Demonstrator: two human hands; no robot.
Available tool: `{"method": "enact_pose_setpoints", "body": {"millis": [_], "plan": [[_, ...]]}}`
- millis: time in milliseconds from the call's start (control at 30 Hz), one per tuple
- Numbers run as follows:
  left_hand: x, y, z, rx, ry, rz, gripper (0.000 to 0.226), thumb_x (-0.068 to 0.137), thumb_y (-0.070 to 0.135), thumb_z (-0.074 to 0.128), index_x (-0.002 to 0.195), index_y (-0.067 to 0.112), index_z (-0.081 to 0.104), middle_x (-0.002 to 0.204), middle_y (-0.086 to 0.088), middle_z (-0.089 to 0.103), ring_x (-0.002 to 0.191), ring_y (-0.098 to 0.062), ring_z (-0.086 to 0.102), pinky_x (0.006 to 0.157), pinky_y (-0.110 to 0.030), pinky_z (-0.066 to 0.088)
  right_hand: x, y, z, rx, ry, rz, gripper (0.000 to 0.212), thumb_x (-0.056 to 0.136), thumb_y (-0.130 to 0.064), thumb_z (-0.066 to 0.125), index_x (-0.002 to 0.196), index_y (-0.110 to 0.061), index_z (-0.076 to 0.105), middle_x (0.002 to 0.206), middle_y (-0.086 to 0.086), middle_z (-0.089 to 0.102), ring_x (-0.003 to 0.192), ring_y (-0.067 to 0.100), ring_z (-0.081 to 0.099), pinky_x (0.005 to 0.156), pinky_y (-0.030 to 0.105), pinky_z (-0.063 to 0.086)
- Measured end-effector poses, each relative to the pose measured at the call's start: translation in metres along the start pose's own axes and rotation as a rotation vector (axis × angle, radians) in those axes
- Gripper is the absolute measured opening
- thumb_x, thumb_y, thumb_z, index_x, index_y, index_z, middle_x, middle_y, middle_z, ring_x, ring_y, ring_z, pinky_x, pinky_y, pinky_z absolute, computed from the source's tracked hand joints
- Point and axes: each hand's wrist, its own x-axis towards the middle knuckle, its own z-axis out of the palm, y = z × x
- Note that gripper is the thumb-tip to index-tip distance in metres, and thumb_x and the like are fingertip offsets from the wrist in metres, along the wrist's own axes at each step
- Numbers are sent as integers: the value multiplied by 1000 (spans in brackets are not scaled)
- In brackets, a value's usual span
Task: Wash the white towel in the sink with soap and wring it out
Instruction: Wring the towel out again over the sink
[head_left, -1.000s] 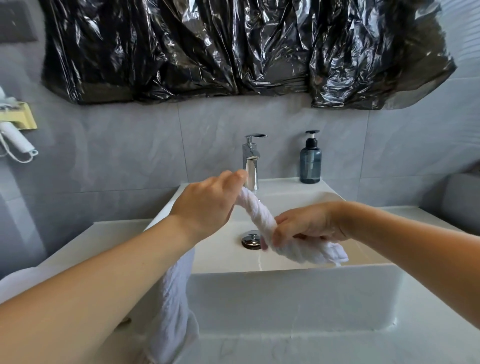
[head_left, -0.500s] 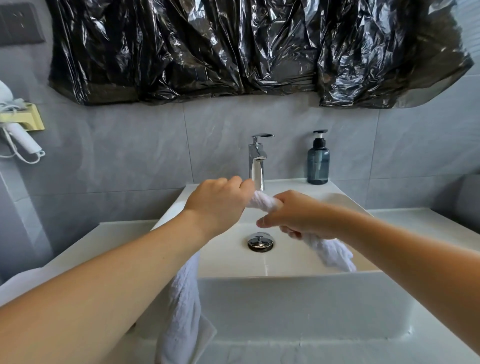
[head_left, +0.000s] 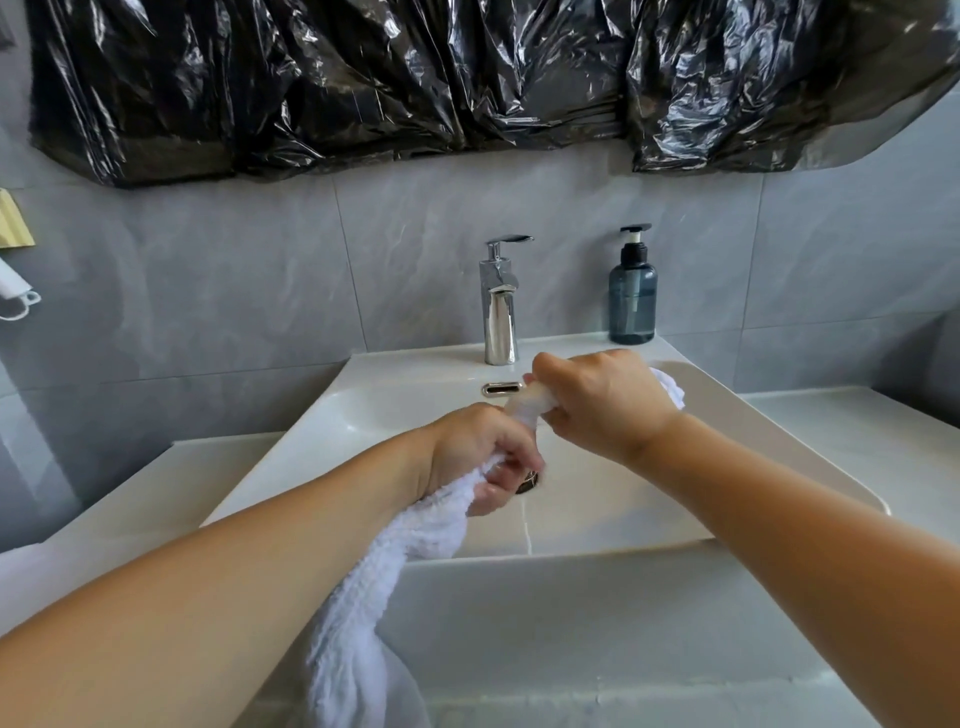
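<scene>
Now both hands are clamped on the white towel (head_left: 384, 561) over the sink (head_left: 332, 395), twisting it between them. At about seven o'clock from the middle of the basin, the left hand (head_left: 480, 457) has its fingers curled tight round a bunched part of the cloth, right above the drain (head_left: 529, 482), which is mostly hidden behind those fingers. At about one o'clock from it, higher and farther back, the right hand (head_left: 602, 402) grips the other part in a closed fist, knuckles up. A short, tightly wrung rope of towel runs between the two fists. One small end sticks out past the right hand toward three o'clock, near the sink's right rim. The long loose end falls from the left hand toward seven o'clock, drapes over the front edge of the sink and hangs down its front face, out of view at the bottom. At twelve o'clock stands the chrome tap (head_left: 500, 301), with an oval overflow slot (head_left: 501, 388) just below it in the basin's back wall. A dark blue soap bottle (head_left: 632, 291) stands on the back ledge, to the tap's right. Black plastic sheeting (head_left: 467, 78) hangs across the grey tiled wall above.
</scene>
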Motion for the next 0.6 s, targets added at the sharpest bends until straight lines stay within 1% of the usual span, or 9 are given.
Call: {"method": "enact_pose_setpoints", "body": {"millis": [67, 133, 200, 300, 333, 400, 467, 500, 600], "plan": [[8, 0, -7, -38, -200, -75, 34, 77, 7, 47, 46, 18, 39, 43, 1, 30, 31, -12, 27, 36, -13, 23, 1, 1, 1, 4, 18, -34, 31, 56, -8, 86, 68, -10, 58, 41, 3, 48, 30, 28, 42, 44, 21, 22], [13, 0, -14, -37, -336, -114, 35, 77, 11, 44, 43, 19, 42, 41, 3, 33, 30, -12, 31, 37, -11, 27, -1, 4, 5, 7, -1, -58, 31, 55, -7, 85, 70, -9, 58, 41, 4, 48, 30, 29, 42, 43, 22, 24], [15, 0, -13, -5, -317, -146, 37, 80, 10, 46, 44, 18, 42, 42, 2, 33, 30, -11, 32, 37, -12, 27, -4, 7, 9, -1, -31, -50, 31, 57, -9, 84, 71, -10, 56, 42, 3, 49, 30, 29, 43, 41, 22, 27], [11, 0, -6, 137, 16, -135, 36, 89, 13, 58, 56, 15, 45, 50, -1, 37, 37, -14, 35, 40, -17, 29, -2, 1, 6, -108, -138, 45, 25, 68, -14, 78, 77, -12, 54, 50, 2, 53, 39, 29, 50, 44, 24, 33], [7, 0, -7, 236, 118, -107, 28, 88, 14, 62, 64, 13, 48, 53, -3, 44, 41, -15, 41, 44, -20, 35, 0, -4, 2, -167, -230, 103, 22, 76, -17, 71, 81, -15, 50, 57, 1, 54, 48, 30, 54, 49, 27, 36], [-8, 1, -8, 469, 199, -124, 14, 85, 17, 66, 84, 7, 57, 61, -3, 64, 53, -19, 57, 58, -26, 49, 4, -14, -6, -164, -416, 313, 13, 88, -22, 55, 85, -19, 42, 74, -1, 50, 67, 29, 53, 59, 30, 36], [-29, -2, -12, 623, 265, -190, 25, 84, 25, 67, 101, 8, 61, 73, -2, 74, 64, -20, 64, 70, -30, 53, 6, -19, -17, -18, -501, 547, 13, 86, -22, 54, 78, -16, 46, 79, -1, 51, 76, 25, 50, 61, 30, 35], [-40, -1, -14, 648, 332, -180, 27, 83, 28, 68, 102, 10, 61, 74, -2, 75, 65, -20, 64, 70, -29, 52, 9, -21, -23, 81, -516, 643, 13, 84, -23, 56, 76, -15, 49, 79, 0, 53, 77, 24, 51, 59, 30, 36], [-69, 10, -15, 506, 601, 27, 31, 81, 30, 72, 103, 13, 60, 89, -6, 69, 76, -20, 63, 64, -27, 45, 26, -34, -48, 324, -556, 749, 16, 82, -27, 66, 80, -18, 53, 80, 1, 57, 79, 24, 54, 58, 30, 38]]}}
